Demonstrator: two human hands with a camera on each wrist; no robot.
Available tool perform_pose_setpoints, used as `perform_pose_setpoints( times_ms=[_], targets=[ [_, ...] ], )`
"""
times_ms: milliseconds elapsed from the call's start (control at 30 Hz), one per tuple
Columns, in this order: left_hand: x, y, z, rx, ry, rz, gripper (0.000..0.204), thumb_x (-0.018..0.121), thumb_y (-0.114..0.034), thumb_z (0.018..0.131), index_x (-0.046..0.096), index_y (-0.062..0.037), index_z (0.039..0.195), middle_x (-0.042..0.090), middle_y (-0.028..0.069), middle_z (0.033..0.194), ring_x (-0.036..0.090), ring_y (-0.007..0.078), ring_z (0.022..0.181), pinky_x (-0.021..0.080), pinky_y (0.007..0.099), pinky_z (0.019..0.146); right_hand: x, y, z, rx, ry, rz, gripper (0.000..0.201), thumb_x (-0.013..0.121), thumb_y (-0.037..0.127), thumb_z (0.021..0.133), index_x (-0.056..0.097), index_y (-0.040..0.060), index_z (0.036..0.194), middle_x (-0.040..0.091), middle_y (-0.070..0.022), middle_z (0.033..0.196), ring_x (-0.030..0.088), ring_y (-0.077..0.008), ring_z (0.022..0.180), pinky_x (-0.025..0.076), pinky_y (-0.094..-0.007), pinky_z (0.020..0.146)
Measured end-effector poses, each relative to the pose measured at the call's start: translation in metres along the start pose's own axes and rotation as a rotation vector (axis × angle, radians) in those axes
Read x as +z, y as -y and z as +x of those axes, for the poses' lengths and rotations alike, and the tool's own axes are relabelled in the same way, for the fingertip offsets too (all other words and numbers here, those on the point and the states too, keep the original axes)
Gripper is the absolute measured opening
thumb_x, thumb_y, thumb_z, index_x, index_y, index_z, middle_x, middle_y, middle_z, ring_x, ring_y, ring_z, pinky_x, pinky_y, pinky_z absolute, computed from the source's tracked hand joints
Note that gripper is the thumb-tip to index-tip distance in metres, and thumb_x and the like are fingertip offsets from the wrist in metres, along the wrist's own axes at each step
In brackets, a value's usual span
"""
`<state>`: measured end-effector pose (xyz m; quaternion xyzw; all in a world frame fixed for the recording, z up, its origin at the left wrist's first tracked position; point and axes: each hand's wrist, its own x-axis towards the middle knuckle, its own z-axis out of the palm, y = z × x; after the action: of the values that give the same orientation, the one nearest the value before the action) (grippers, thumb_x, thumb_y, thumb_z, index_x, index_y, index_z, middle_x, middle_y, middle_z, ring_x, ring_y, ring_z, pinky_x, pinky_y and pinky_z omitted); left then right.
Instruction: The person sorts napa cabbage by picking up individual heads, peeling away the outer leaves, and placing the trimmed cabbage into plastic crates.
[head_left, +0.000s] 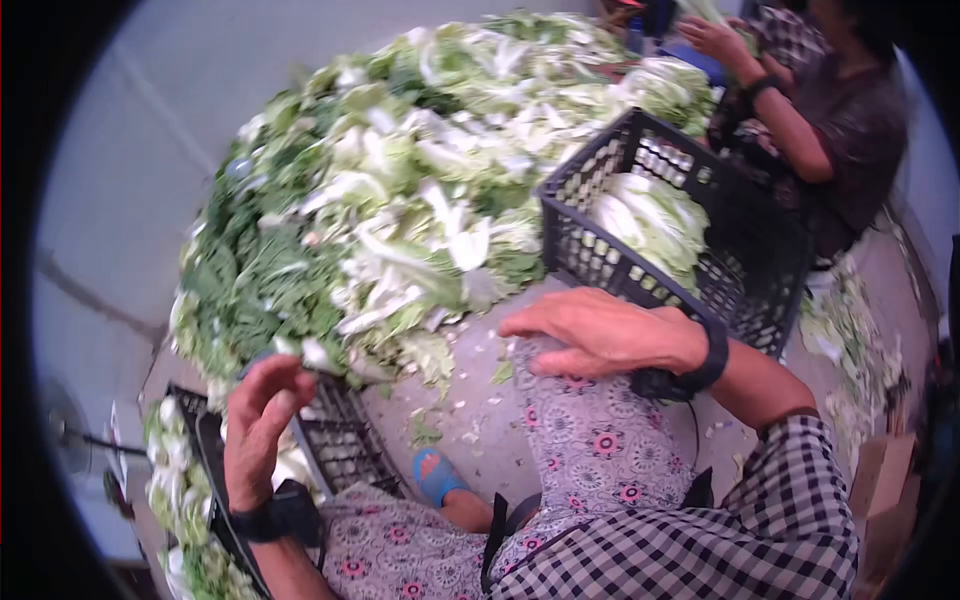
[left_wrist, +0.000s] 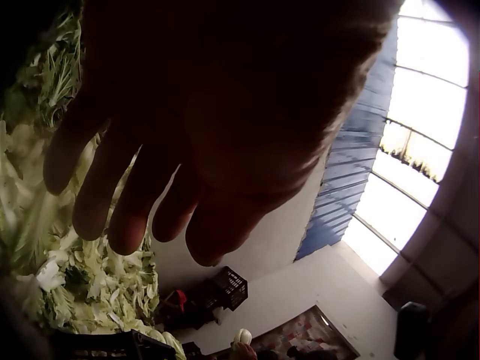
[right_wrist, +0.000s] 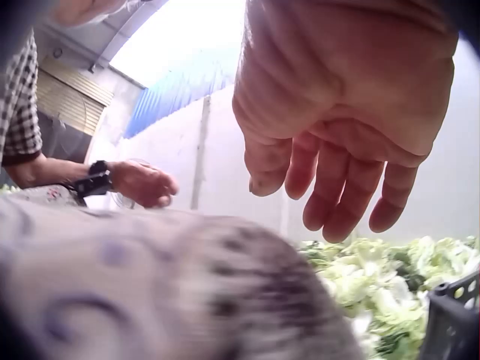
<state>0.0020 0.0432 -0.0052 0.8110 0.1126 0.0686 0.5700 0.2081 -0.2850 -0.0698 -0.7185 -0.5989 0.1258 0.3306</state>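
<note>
My left hand (head_left: 262,425) is raised over the near-left black crate (head_left: 345,440), its fingers loosely bent with nothing in them. In the left wrist view its palm and fingers (left_wrist: 127,217) look dark against the light. Above my right knee hangs my right hand (head_left: 605,335), palm down and holding nothing; its fingers (right_wrist: 330,195) droop loosely in the right wrist view. Just beyond it stands a tilted black plastic crate (head_left: 590,240) with napa cabbage (head_left: 655,225) inside. A large heap of loose cabbage leaves (head_left: 400,200) spreads ahead of both hands.
Another person (head_left: 850,150) sits at the upper right with raised hands near some cabbage. More cabbages (head_left: 170,450) lie at the far left. Leaf scraps (head_left: 850,340) litter the floor on the right, beside a piece of cardboard (head_left: 882,475). A pale wall (head_left: 130,150) rises behind the heap.
</note>
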Motion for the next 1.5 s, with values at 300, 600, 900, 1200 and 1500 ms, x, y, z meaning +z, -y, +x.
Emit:
perform_pose_setpoints(
  times_ms=[300, 600, 900, 1200, 1500],
  targets=[
    [-0.126, 0.021, -0.091, -0.067, -0.581, 0.296, 0.044, 0.06, -0.032, 0.09, 0.055, -0.0032, 0.123, 0.061, 0.009, 0.116, 0.058, 0.0173, 0.105, 0.047, 0.0322, 0.087, 0.005, 0.02, 0.006, 0.124, 0.249, -0.046, 0.047, 0.065, 0.023, 0.075, 0.054, 0.0011, 0.115, 0.048, -0.0197, 0.127, 0.041, -0.0383, 0.123, 0.03, -0.0426, 0.106],
    [-0.136, 0.137, -0.172, -0.588, -0.543, 0.562, 0.068, 0.078, -0.02, 0.071, 0.048, 0.001, 0.129, 0.055, 0.0192, 0.126, 0.053, 0.0288, 0.117, 0.041, 0.0346, 0.099, 0.015, 0.017, 0.013, 0.099, 0.205, -0.022, 0.047, 0.066, 0.026, 0.076, 0.055, 0.0015, 0.114, 0.051, -0.0198, 0.124, 0.043, -0.0382, 0.121, 0.032, -0.0421, 0.104],
    [-0.114, 0.163, -0.083, -0.133, -0.322, 1.163, 0.075, 0.072, -0.006, 0.066, 0.04, -0.0084, 0.134, 0.038, 0.0192, 0.139, 0.039, 0.0386, 0.127, 0.04, 0.0404, 0.102, 0.015, 0.022, 0.02, 0.141, 0.202, -0.056, 0.045, 0.069, 0.02, 0.072, 0.058, 0.0027, 0.111, 0.053, -0.0185, 0.124, 0.045, -0.038, 0.12, 0.033, -0.0426, 0.104],
    [-0.122, 0.192, -0.048, -0.125, -0.116, 1.19, 0.069, 0.069, 0.004, 0.056, 0.046, -0.0079, 0.12, 0.047, 0.0131, 0.12, 0.046, 0.0363, 0.112, 0.047, 0.044, 0.091, 0.011, 0.028, 0.009, 0.174, 0.137, -0.04, 0.043, 0.069, 0.021, 0.071, 0.059, 0.0016, 0.108, 0.055, -0.0178, 0.121, 0.046, -0.0382, 0.118, 0.036, -0.0427, 0.102],
    [-0.133, 0.096, -0.083, -0.112, -0.649, 0.898, 0.066, 0.076, -0.016, 0.059, 0.052, -0.0031, 0.119, 0.062, 0.0165, 0.106, 0.062, 0.0303, 0.097, 0.049, 0.0356, 0.086, 0.016, 0.018, 0.016, 0.107, 0.124, 0.001, 0.043, 0.069, 0.024, 0.072, 0.059, 0.0008, 0.107, 0.056, -0.0175, 0.118, 0.05, -0.037, 0.114, 0.038, -0.0419, 0.099]
  ],
)
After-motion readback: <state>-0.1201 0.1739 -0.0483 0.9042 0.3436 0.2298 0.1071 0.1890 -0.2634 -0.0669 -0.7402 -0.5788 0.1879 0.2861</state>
